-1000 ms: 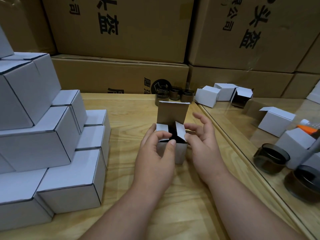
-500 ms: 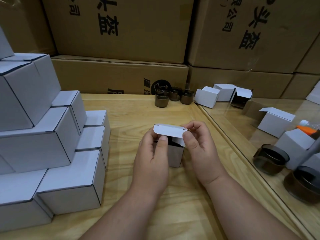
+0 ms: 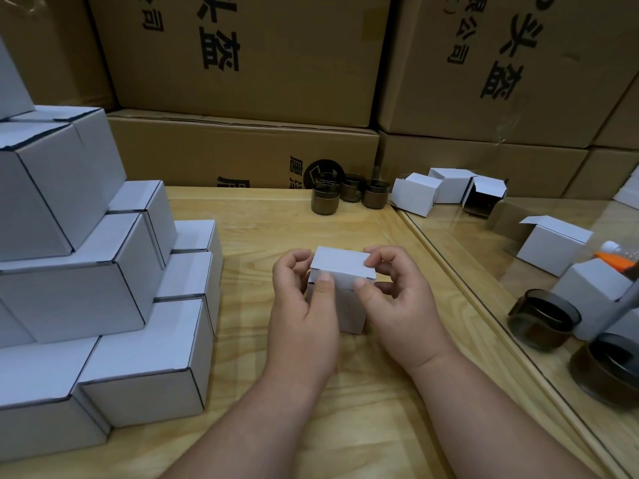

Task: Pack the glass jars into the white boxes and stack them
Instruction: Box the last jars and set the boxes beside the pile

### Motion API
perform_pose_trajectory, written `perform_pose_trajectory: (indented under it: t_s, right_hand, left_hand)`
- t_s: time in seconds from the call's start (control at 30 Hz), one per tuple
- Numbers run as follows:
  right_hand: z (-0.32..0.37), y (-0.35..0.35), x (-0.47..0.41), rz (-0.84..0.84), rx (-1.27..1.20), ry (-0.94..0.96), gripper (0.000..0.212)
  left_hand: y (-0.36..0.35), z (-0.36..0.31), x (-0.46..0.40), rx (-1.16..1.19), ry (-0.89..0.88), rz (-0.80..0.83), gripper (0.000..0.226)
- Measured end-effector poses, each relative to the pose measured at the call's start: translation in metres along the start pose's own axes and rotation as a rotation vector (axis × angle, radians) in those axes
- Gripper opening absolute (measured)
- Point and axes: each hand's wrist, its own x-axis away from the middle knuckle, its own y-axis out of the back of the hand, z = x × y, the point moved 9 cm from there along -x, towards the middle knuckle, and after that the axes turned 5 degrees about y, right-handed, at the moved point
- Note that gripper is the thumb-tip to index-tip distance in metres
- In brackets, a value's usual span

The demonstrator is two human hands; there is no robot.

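Done: stepped stack of closed white cardboard boxes (image 3: pixel 103 278) is built at the table's left.
In hand: small white cardboard box (image 3: pixel 340 281) stands on the pale wooden table (image 3: pixel 262 219), centre; lid is folded down, tuck flap is being pressed in.
Left hand (image 3: pixel 304 305): box gripped, thumb on lid edge.
Right hand (image 3: pixel 394 295): lid's right edge pinched.
Jar inside: cannot be told.
Left: three brown-tinted glass jars (image 3: pixel 349 193) at the back, open white boxes (image 3: pixel 446 191) beside them; stacking of this box is not yet done.

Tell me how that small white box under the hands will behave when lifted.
The white box is thin folded card, so it likely dents if squeezed. Flat-sided, it should not roll. The lid looks barely tucked and may spring open.
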Motion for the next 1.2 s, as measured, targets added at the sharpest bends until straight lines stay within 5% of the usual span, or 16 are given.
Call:
perform_pose_trajectory:
  t_s: [0.53,0.7,0.87,1.1,1.2]
  right_hand:
    - [0.003,-0.005,0.0,0.149,0.049,0.05,0.029]
    - [-0.014,-0.01,0.004,0.239,0.012,-0.079,0.041]
    - [-0.02,-0.015,0.004,0.234,-0.042,-0.12,0.049]
    - [-0.04,-0.026,-0.006,0.34,-0.003,-0.202,0.093]
    - [-0.057,-0.015,-0.034,0.224,-0.016,-0.246,0.087]
  left_hand:
    - [0.004,-0.002,-0.001,-0.008,-0.002,-0.048,0.025]
    - [0.004,0.0,-0.002,-0.005,0.029,-0.063,0.035]
    - [0.019,-0.027,0.016,-0.221,-0.237,-0.287,0.027]
    - [-0.001,-0.039,0.027,-0.208,-0.375,-0.137,0.027]
    - [-0.014,-0.025,0.02,-0.13,-0.243,0.043,0.015]
